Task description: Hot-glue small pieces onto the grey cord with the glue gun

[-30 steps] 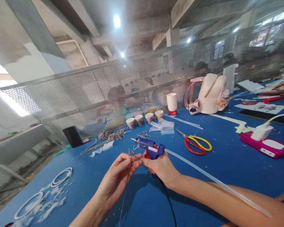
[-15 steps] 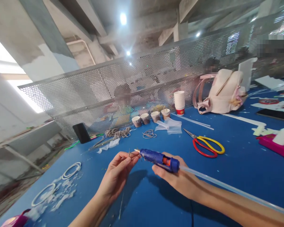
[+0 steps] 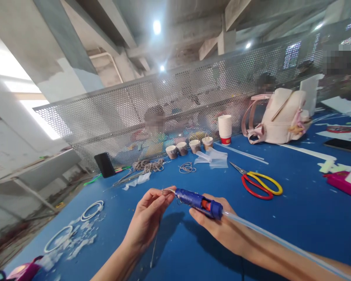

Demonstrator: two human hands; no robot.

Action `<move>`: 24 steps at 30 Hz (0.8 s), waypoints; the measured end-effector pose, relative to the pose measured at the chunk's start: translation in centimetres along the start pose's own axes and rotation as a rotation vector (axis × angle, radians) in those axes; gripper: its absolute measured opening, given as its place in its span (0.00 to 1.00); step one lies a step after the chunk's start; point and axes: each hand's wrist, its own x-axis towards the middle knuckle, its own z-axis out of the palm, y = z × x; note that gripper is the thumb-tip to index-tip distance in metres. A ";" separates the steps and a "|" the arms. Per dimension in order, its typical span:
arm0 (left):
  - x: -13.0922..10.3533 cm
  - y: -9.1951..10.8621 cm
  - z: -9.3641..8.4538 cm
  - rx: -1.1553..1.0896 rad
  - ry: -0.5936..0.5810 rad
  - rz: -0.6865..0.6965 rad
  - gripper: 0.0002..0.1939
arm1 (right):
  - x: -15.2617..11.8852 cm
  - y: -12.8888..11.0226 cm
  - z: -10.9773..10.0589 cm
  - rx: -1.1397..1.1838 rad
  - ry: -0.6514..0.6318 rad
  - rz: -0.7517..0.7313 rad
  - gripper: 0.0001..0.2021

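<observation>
My right hand (image 3: 215,218) is wrapped round a blue hot glue gun (image 3: 194,200), with a long clear glue stick (image 3: 260,225) running out of its back end. The gun's metal tip points left, right at the fingertips of my left hand (image 3: 149,212). Those fingers pinch a thin grey cord (image 3: 167,191); its exact shape is partly hidden by the fingers. A loose end of cord (image 3: 154,248) hangs below the left hand. Farther back on the blue table lies a small coil of grey cord (image 3: 187,168).
Red-and-yellow-handled scissors (image 3: 261,184) lie to the right. Several small cups (image 3: 195,146), a stack of paper cups (image 3: 225,128) and a pale backpack (image 3: 283,117) stand along the perforated screen (image 3: 119,117). White rings (image 3: 92,210) and scraps lie left, near a phone (image 3: 104,164).
The view has shifted slightly, so everything sits a little lower and farther right. The glue gun's tip stays at the left fingertips, and both hands keep their holds.
</observation>
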 end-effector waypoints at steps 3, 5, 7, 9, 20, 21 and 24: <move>-0.1 0.0 0.2 0.031 0.007 0.009 0.06 | -0.1 0.0 0.2 0.005 0.009 -0.012 0.12; -0.1 0.0 0.2 0.062 0.002 0.026 0.06 | -0.1 0.1 0.4 0.021 0.012 -0.020 0.12; -0.1 0.0 0.2 0.100 -0.007 0.055 0.05 | 0.0 0.3 0.5 0.026 0.018 -0.011 0.12; -0.1 0.0 0.1 0.139 -0.014 0.090 0.03 | 0.0 0.5 0.5 0.014 0.029 0.002 0.12; 0.2 -0.2 -0.3 0.205 0.009 0.164 0.05 | -0.3 0.3 0.5 0.072 0.025 0.058 0.13; 0.2 -0.2 -0.2 0.189 0.005 0.164 0.05 | -0.2 0.5 0.6 0.083 0.022 0.073 0.13; 0.3 -0.3 -0.3 0.139 -0.001 0.166 0.06 | -0.1 0.9 0.9 0.122 0.038 0.102 0.14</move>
